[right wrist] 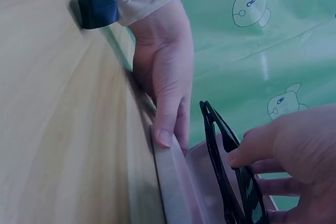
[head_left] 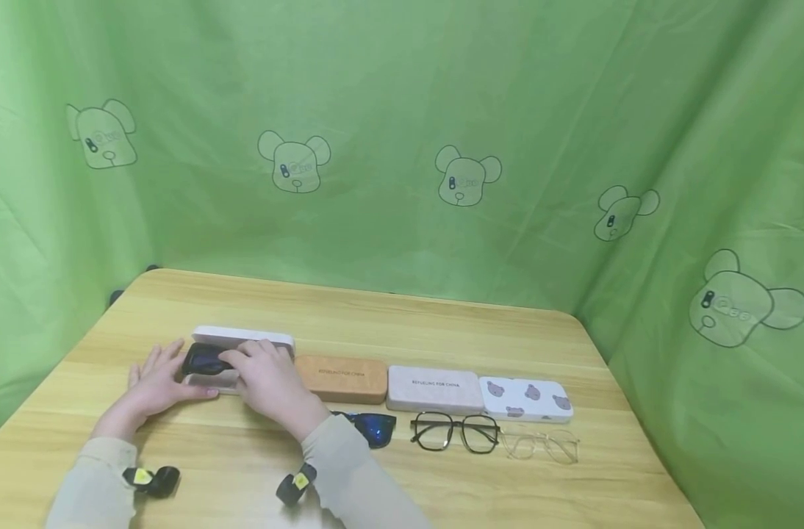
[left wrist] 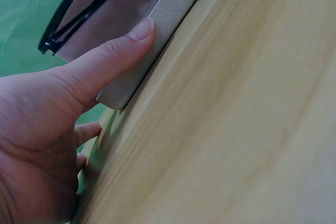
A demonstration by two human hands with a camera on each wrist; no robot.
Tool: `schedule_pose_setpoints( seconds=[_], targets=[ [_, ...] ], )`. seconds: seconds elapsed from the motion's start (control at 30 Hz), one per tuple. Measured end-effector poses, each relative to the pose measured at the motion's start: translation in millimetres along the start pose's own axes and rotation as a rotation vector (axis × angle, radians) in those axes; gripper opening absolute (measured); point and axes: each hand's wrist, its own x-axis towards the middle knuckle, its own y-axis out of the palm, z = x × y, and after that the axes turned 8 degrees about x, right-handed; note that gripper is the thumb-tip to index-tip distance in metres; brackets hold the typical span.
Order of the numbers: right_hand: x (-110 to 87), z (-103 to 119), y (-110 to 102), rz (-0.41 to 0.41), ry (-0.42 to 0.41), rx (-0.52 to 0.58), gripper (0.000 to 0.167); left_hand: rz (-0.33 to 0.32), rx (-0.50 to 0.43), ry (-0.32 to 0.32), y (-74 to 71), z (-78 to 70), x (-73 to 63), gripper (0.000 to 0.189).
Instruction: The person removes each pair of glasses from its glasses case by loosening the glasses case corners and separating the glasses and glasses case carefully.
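An open pale glasses case (head_left: pixel 243 336) stands at the left of the table, its lid raised at the back. Around its left end lies my left hand (head_left: pixel 152 389), the thumb on the front wall (left wrist: pixel 173 9) and the other fingers past the end, partly hidden. My right hand (head_left: pixel 270 382) pinches dark sunglasses (head_left: pixel 202 358) between thumb and fingers, over the case's pinkish inside. In the right wrist view the black frame (right wrist: pixel 212 156) is tilted, its temples folded. How far it sits inside the case I cannot tell.
Right of the open case stand an orange case (head_left: pixel 341 389), a pale case (head_left: pixel 435 397) and a white bear-print case (head_left: pixel 526 404), all closed. Before them lie blue-lensed sunglasses (head_left: pixel 377 430), black-framed glasses (head_left: pixel 456 432) and thin clear-framed glasses (head_left: pixel 541 445). Green curtains (head_left: pixel 389 242) surround the table.
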Motion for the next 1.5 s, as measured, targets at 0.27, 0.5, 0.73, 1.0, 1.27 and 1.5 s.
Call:
schedule_pose_setpoints(
  seconds=[0.27,0.5,0.73,1.0,1.27,1.5],
  targets=[
    [1.2,1,-10,0.016,0.006,0.04,0.042,0.006,-0.003,-0.013,-1.7,-0.2,-0.6,0.106],
    [0.4,-1,-15,-0.007,-0.009,0.063,0.041,0.008,-0.01,-0.015,-1.0,-0.2,-0.3,0.106],
    [-3.7,-3,-18,-0.018,-0.02,0.068,0.039,0.0,0.0,-0.008,0.9,-1.6,-1.1,0.104],
    [-10.3,-2,-19,-0.03,-0.058,0.01,0.04,-0.002,-0.015,-0.006,0.5,-0.3,-0.8,0.093],
    [-19.8,2,-20,-0.036,-0.11,-0.029,0.044,-0.009,-0.006,-0.009,-0.1,-2.0,-0.5,0.096],
    [-28.8,4,-19,-0.067,-0.169,-0.028,0.044,-0.014,-0.011,0.007,-1.1,-0.7,0.5,0.091]
  ],
)
